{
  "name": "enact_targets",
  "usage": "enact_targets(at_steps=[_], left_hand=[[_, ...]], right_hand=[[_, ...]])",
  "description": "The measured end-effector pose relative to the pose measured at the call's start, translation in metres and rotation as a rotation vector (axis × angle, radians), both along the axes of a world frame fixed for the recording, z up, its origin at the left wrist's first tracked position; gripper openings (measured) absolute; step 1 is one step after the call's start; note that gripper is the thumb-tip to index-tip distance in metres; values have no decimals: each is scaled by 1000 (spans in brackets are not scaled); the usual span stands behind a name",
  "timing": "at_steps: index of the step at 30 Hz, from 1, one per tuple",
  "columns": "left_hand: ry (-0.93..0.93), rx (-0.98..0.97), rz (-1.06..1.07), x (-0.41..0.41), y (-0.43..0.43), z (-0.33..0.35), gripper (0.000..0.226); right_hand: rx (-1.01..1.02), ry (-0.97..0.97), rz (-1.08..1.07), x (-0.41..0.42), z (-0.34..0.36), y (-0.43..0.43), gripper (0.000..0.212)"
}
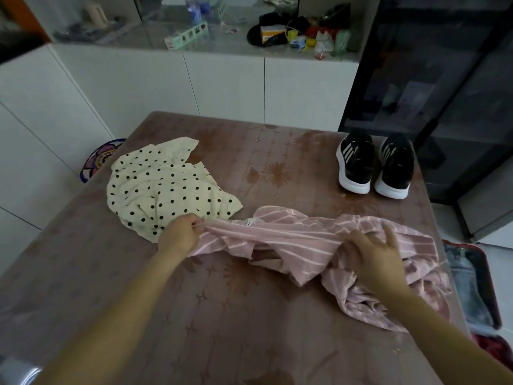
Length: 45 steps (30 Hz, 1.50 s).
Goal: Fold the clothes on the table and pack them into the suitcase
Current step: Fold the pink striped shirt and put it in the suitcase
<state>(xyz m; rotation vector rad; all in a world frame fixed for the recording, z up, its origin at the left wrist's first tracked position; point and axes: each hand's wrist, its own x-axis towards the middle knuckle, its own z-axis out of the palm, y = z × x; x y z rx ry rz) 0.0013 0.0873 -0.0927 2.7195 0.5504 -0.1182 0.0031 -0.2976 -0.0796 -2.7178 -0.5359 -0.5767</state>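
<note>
pink striped garment (291,237) crumpled on table (222,315): left hand (180,234) pinching its left end, beside polka-dot garment (166,187); right hand (372,254) gripping bunched cloth near right table edge, suitcase (472,273) beyond.

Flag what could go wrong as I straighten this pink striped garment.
1. The pink striped garment is bunched at the right edge of the table, above the suitcase; a pull might slide it off.
2. The left hand pinches it right against the polka-dot garment, which could get dragged along.
3. Under the right hand the cloth looks twisted; folding now may trap creases.
</note>
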Motion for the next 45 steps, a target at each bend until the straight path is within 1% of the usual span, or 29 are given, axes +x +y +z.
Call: enact_targets(at_steps=[2, 4, 6, 8, 10, 11, 13, 15, 17, 19, 20, 22, 24, 25, 26, 28, 31, 33, 35, 36, 38, 39, 42, 43, 45], left_hand=[[-55, -66, 22, 3, 5, 5, 17], [-121, -142, 20, 9, 4, 11, 18], [-183, -199, -3, 15, -5, 21, 19], [-235, -247, -31, 22, -14, 30, 19], [-230, -240, -69, 26, -21, 34, 22], [-212, -215, -84, 27, -23, 33, 22], [-185, -191, -51, 28, -26, 26, 15], [-212, -137, -14, 23, -30, 18, 24], [-266, -73, -85, 13, -39, 8, 31], [-281, -77, -250, -1, -56, -3, 24], [-249, -65, -332, -9, -65, -10, 26], [-103, 25, -436, -23, -84, -25, 43], [35, 155, -469, -30, -97, -41, 54], [64, 189, -465, -31, -100, -46, 55], [65, 200, -453, -30, -100, -50, 51], [15, 204, -436, -26, -96, -48, 34], [-63, 163, -421, -16, -84, -33, 15], [-80, 81, -353, -11, -75, -18, 12], [-85, -15, -294, -4, -67, -4, 12], [-91, -72, -277, 0, -65, 2, 12], [-125, -191, -241, 5, -64, 16, 10], [-153, -253, -225, 7, -65, 24, 10], [-261, -396, -184, 13, -67, 47, 9], [-289, -404, -186, 14, -67, 54, 9], [-327, -351, -213, 17, -66, 68, 8]], right_hand=[[118, 51, -83, -2, 3, -16, 30], [292, 137, -147, -2, 10, -25, 32], [445, 173, -217, 0, 22, -26, 31], [512, 177, -287, 4, 31, -28, 31], [504, 217, -344, 10, 34, -31, 30], [486, 260, -364, 13, 32, -33, 26], [408, 343, -400, 16, 27, -34, 18], [287, 354, -442, 12, 23, -29, 16], [168, 244, -424, 3, 16, -23, 19], [73, 82, -301, -12, 10, -13, 18], [19, 32, -227, -20, 6, -7, 23], [-98, 14, -112, -31, -8, 4, 30], [-239, 116, -93, -37, -26, 11, 44], [-295, 181, -111, -39, -32, 12, 49], [-328, 203, -128, -39, -37, 12, 48], [-329, 178, -168, -36, -37, 7, 40], [-253, 155, -241, -28, -22, -10, 37], [-144, 182, -282, -22, -6, -23, 33], [20, 187, -278, -18, 9, -32, 30], [112, 196, -243, -16, 18, -34, 30], [317, 282, -168, -15, 38, -33, 37], [404, 323, -160, -14, 45, -33, 40], [602, 387, -200, -8, 58, -38, 37], [643, 379, -202, -6, 62, -40, 35], [667, 365, -187, -5, 74, -41, 27]])
